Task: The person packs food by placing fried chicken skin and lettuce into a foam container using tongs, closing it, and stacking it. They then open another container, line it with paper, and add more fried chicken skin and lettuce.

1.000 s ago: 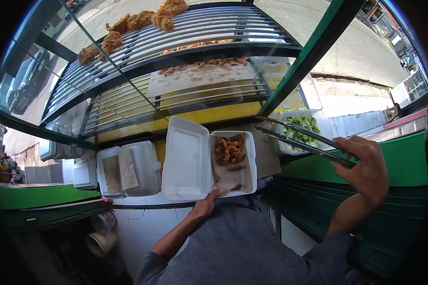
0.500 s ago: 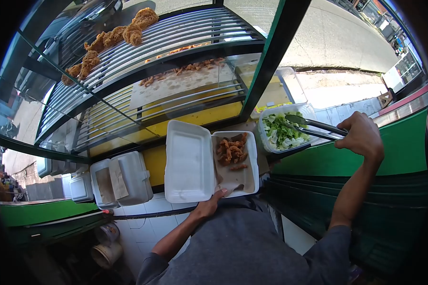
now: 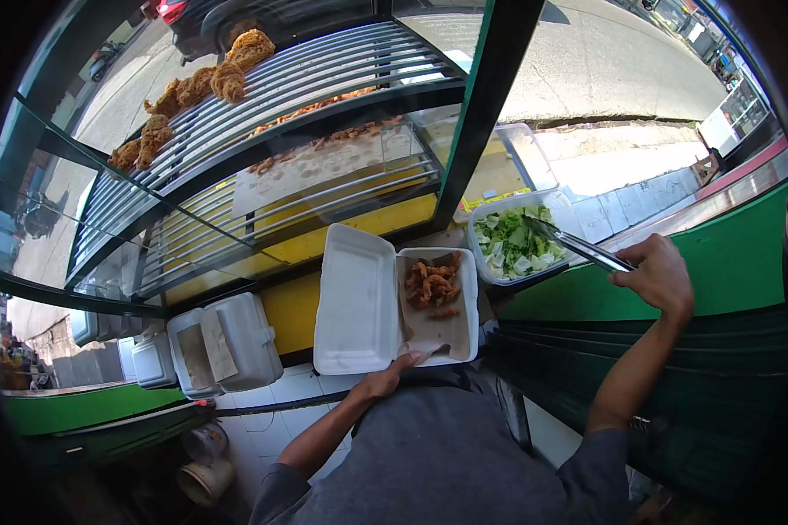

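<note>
- Grey metal tongs (image 3: 600, 254) are in my right hand (image 3: 657, 273), those fingers wrapped closed around the handle.
- What has just changed: the tongs' arms have drawn closer together and their tips now sit down in the chopped lettuce (image 3: 510, 243), inside the clear plastic tub (image 3: 562, 208). That makes lettuce the thing being worked on; whether a leaf is pinched, I cannot tell.
- The tongs point forward and to my left, their long axis slanting from my palm to the tub.
- My left hand (image 3: 385, 380) is clamped on the near edge of the white foam box (image 3: 355, 306), thumb over the rim; its fingertips underneath are hidden.
- The box lies open right in front of me, left of the tub, lid to the left; its hinge and the long axis of each half run away from me.
- Fried strips (image 3: 432, 282) sit on brown paper (image 3: 427, 331) in the right half; no lettuce shows there.
</note>
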Demonstrator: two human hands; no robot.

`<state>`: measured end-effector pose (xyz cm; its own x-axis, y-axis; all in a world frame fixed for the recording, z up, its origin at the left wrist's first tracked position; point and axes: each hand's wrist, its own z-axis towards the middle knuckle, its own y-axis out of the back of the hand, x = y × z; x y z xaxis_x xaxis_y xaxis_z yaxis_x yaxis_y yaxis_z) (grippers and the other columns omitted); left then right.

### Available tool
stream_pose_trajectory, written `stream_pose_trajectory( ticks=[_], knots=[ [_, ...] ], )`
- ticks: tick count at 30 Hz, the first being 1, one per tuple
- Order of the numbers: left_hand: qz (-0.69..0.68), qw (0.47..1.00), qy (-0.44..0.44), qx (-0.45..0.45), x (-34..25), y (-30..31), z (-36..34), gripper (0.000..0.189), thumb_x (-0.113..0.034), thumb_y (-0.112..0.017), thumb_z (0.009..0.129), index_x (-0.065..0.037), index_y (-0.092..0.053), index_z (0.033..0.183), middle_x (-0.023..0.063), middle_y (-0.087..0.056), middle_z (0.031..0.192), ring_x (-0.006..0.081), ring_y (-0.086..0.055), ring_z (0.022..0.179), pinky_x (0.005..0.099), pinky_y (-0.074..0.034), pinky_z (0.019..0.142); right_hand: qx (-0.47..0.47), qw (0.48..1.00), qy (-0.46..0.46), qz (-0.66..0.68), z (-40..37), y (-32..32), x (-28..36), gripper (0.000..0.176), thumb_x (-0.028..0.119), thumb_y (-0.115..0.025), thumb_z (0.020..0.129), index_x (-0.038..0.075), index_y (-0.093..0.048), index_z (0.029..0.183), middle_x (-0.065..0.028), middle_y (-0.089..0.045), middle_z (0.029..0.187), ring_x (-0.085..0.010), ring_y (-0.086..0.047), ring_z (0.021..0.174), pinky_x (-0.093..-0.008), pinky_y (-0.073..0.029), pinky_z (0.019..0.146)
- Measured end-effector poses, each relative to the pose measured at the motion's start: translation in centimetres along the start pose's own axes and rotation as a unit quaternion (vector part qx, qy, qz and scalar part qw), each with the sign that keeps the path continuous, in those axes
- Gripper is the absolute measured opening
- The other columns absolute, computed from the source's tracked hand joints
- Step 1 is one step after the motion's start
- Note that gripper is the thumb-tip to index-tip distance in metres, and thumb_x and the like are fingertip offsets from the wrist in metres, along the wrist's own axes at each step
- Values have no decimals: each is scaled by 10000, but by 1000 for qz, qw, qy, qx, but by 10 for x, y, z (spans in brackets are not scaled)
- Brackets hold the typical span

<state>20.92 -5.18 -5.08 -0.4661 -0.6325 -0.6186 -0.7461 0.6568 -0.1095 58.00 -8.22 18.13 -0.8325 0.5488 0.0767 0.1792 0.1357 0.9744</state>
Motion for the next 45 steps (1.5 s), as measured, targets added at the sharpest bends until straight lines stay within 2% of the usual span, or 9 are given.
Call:
stream_pose_trajectory(
  ticks=[3, 6, 13, 18, 21, 27, 34, 40, 45],
  knots=[
    [-2, 1000, -17, 15, 4, 4, 4, 707, -570, -522, 899, 27, -564, 1275, 169, -564, 1246, 253, -504, 1135, 284, -347, 1016, -104, 984, 128, -62, -18, -7, -20, 385, 207, -789, 635, 101, -755, 1004, -141, -680, 712, -256, -644, 654, -363, -511, 681],
    [-6, 999, -44, 13, 20, 6, 21, 635, -526, -524, 914, 30, -604, 1211, 143, -596, 1192, 226, -524, 1097, 284, -352, 1006, 10, 995, -11, 97, -40, 9, 2, 391, 188, -800, 632, 20, -741, 980, -169, -689, 738, -221, -646, 609, -313, -497, 626],
    [25, 996, -81, -10, 9, 6, 10, 583, -482, -517, 931, 33, -613, 1188, 112, -613, 1158, 215, -529, 1093, 293, -355, 1004, 59, 974, 179, 125, -71, -6, 14, 460, 103, -820, 555, -26, -722, 986, -165, -710, 788, -203, -663, 624, -295, -515, 655],
    [12, 998, -54, -1, 10, 7, 15, 626, -517, -518, 916, 35, -606, 1198, 129, -612, 1160, 224, -539, 1083, 290, -357, 1003, 8, 991, -7, 133, -62, 6, 16, 476, 236, -820, 585, 25, -734, 1003, -141, -709, 760, -276, -679, 643, -361, -529, 700],
    [17, 999, -29, 11, 6, 8, 13, 702, -568, -507, 905, 36, -566, 1258, 167, -571, 1244, 260, -505, 1155, 301, -328, 1041, -39, 999, 6, -12, -35, -2, 12, 455, 232, -809, 598, 55, -744, 1013, -153, -704, 752, -273, -685, 667, -372, -536, 705],
    [20, 1000, -5, 24, -11, 8, 1, 751, -611, -490, 903, 28, -550, 1293, 189, -540, 1301, 279, -484, 1199, 302, -306, 1068, 41, 996, -80, -8, -14, -8, 26, 385, 235, -835, 577, 100, -769, 932, -148, -696, 764, -293, -672, 828, -377, -505, 769],
    [17, 999, -2, 32, -14, 8, 1, 758, -616, -496, 896, 32, -553, 1284, 187, -534, 1302, 274, -474, 1204, 299, -298, 1070, -99, 993, 51, -25, -35, -16, -16, 397, 261, -814, 638, 52, -751, 970, -157, -691, 740, -317, -630, 644, -433, -501, 690],
    [14, 999, -1, 33, -16, 9, 1, 739, -600, -498, 898, 39, -560, 1264, 191, -541, 1287, 272, -482, 1185, 303, -309, 1059, -24, 991, -29, 129, -43, 5, 1, 410, 182, -804, 639, -11, -729, 993, -165, -677, 684, -209, -604, 558, -336, -455, 583],
    [32, 998, -44, 14, -6, 10, 9, 720, -588, -515, 890, 29, -565, 1258, 180, -565, 1260, 279, -495, 1172, 318, -320, 1054, 42, 981, 82, 170, -57, 6, 3, 445, 167, -813, 604, -9, -727, 1004, -180, -698, 755, -192, -673, 657, -302, -500, 642]
  ],
)
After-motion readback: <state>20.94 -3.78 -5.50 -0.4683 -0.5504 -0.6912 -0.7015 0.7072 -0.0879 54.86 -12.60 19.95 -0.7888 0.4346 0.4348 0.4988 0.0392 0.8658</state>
